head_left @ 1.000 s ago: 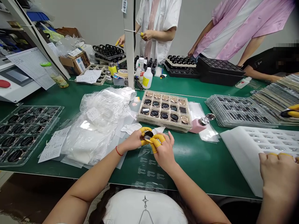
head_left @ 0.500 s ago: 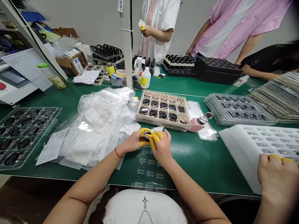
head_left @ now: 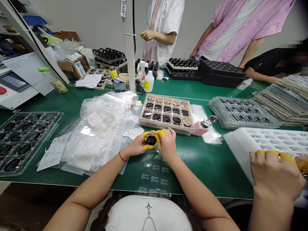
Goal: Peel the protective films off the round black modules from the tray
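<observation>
My left hand (head_left: 136, 146), in yellow finger cots, grips a round black watch case (head_left: 151, 140) by its edge. Faint white print shows on the flat face turned towards me. At the case's upper right edge, my right hand (head_left: 167, 145) is closed with its cotted fingertips pinched together. A small pale strip (head_left: 152, 132) shows between those fingertips, too small to identify. Under my hands lies a clear film sheet (head_left: 154, 173) with rows of white text. Just beyond them, a tray (head_left: 166, 128) carries black and rose-gold round watch pieces.
Crumpled plastic bags (head_left: 98, 134) lie left of my hands, beside a tray of black discs (head_left: 26, 141). A pink pump bottle (head_left: 201, 127) stands right of the watch tray. A co-worker's hand (head_left: 274, 173) reaches in over a white foam tray (head_left: 237, 141) at the right.
The watch case has turned its printed face towards me, and the pale strip has moved from over its face to its upper edge. The co-worker's hand at right has come further left.
</observation>
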A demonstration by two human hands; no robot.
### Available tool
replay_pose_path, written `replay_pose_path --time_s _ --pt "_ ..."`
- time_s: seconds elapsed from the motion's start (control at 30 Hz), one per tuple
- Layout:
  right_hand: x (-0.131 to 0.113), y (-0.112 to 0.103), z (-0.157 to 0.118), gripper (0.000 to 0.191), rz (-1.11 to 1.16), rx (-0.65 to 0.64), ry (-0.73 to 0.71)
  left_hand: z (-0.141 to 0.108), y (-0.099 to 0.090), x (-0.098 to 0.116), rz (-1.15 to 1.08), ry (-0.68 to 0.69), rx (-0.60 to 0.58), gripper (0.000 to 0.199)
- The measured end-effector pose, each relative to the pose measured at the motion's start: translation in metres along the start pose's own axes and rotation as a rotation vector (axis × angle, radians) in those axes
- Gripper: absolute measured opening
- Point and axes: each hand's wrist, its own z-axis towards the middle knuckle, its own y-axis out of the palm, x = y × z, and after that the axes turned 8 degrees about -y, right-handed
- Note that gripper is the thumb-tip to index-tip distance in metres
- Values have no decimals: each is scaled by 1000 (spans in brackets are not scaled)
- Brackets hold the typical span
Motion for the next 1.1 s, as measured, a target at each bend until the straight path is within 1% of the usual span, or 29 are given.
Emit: replay_pose_path --time_s 0.07,0.1,0.13,0.2,0.27,0.3,0.37,0.4,0.47,0.5,0.57,0.73,0.8,0.87,1.0,1.1 --pt "4 -2 4 25 63 -21 -2 2 -2 -1 -7 -20 11 53" --pt "9 -4 4 24 112 -16 20 3 -3 -2 -8 -32 21 52" --pt "14 -7 4 23 167 0 64 4 -4 -3 -11 -43 32 51" --pt "32 -12 0 25 275 37 205 5 -6 -4 -30 -64 44 49" --pt "55 -14 -10 30 342 7 334 5 -8 -4 -63 -82 44 48" --pt "67 -14 -16 31 346 -43 372 5 -9 -4 -80 -89 45 49" --pt "89 -10 -30 29 275 -157 412 5 -10 -4 -100 -91 54 50" --pt "97 -7 -36 27 222 -185 425 5 -10 -3 -101 -88 59 50" --pt "105 -2 -45 25 173 -169 434 5 -10 -3 -93 -78 64 49" --pt "105 -1 -47 25 194 -141 433 5 -10 -3 -88 -71 64 49" --pt "97 1 -44 27 314 -93 432 4 -9 -3 -82 -57 61 48" --pt "51 2 -20 32 703 -63 445 2 -6 -3 -87 -48 66 50" --pt "34 4 -9 34 778 -71 409 2 -5 -3 -118 -64 60 54" --pt "22 7 -1 33 795 -99 363 2 -4 -3 -154 -75 46 58" --pt "11 15 6 33 860 -123 353 1 -2 -2 -154 -80 33 61" --pt "15 21 7 36 903 -166 336 1 -1 -2 -147 -72 42 67"
